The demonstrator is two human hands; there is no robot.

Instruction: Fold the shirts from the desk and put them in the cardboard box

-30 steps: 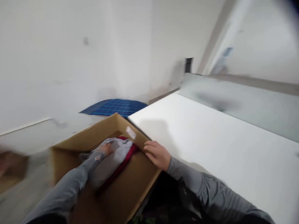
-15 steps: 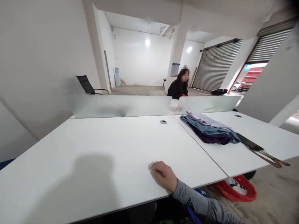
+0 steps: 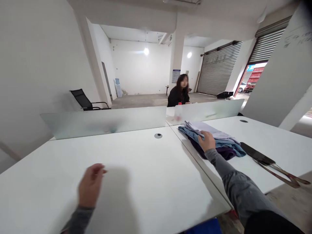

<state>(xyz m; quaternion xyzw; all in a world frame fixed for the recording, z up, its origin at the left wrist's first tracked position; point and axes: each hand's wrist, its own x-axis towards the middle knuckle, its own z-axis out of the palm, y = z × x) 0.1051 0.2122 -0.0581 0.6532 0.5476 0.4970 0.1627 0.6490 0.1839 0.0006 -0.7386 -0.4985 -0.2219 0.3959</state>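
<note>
My right hand (image 3: 207,140) rests on a stack of folded clothes (image 3: 219,138), light lilac on top, then blue, then dark purple, lying on the right-hand white table (image 3: 268,143). Its fingers curl down over the stack's near edge. My left hand (image 3: 90,185) hovers above the near white table (image 3: 136,175), fingers loosely apart and holding nothing. Both arms wear grey sleeves.
A dark flat board with long handles (image 3: 268,162) lies right of the clothes. Frosted desk dividers (image 3: 104,120) run along the tables' far edge. Behind them sits another person in black (image 3: 177,94). A black chair (image 3: 83,100) stands at the back left, roller shutters (image 3: 219,68) at right.
A second ago both hands were at a cardboard box of clothes. The view swung to the tables; my right hand left the table edge for the clothes stack, and my left hand came up.
</note>
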